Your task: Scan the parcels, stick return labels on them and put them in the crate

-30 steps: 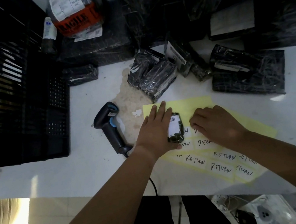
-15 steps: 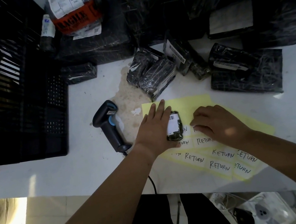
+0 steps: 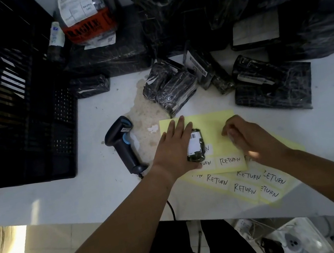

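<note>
Small parcel in black wrap, with a white barcode label on top, lies near the middle of the view on a yellow sheet of return labels. The left hand lies flat at the parcel's nine o'clock, fingers straight and pointing toward twelve. Its thumb side touches the parcel and it curls round nothing. The right hand is at the parcel's three o'clock, a little apart from it, over the same sheet, fingers curled inward. It is blurred. A pale patch at its fingertips may be a peeled label, but I cannot tell whether the hand holds anything.

White stickers handwritten "RETURN" line the sheet's near edge. A second sheet with more of them lies partly under it toward five o'clock. A black scanner with blue trim lies on the white counter, close by at the left hand's nine o'clock. A black slatted crate fills the view at ten o'clock. More black-wrapped parcels are heaped from twelve to two o'clock — a flat parcel at two, a taped parcel with orange fragile tape at eleven.
</note>
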